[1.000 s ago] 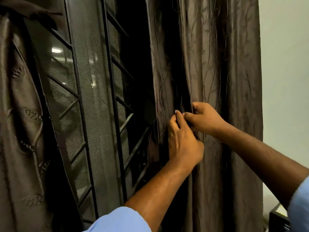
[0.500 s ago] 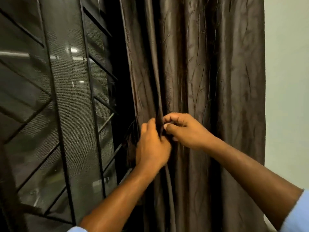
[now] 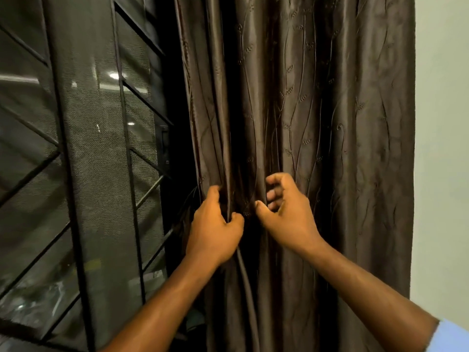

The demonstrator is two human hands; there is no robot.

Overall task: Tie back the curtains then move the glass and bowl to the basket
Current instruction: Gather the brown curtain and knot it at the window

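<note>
Left hand: the left hand point(image 3: 214, 232) reaches up from the lower middle with its back toward me, forearm rising at a slant; its fingers point(image 3: 212, 193) and thumb are curled round a gathered fold at the curtain's left edge and grip it.

Right hand: the right hand point(image 3: 285, 214) comes in from the lower right, wrist bent slightly, just beside the left hand but not touching it. Its fingers point(image 3: 275, 179) are hooked loosely, thumb tip pointing left toward the cloth; whether they pinch any fabric I cannot tell, since the gap between thumb and fingers looks empty.

Curtain: the brown curtain point(image 3: 317, 123) hangs in deep vertical folds with a stitched vine pattern, filling the middle of the view, bunched where the left hand holds it.

Window: a dark metal window grille point(image 3: 124, 148) with mesh stands to the left of the curtain, showing reflected lights.

Wall: a pale wall point(image 3: 441, 148) runs down the right edge, beside the curtain.

Sleeve: a light blue sleeve point(image 3: 449, 336) shows at the right arm, bottom corner.

Glass, bowl, basket: not in view.
</note>
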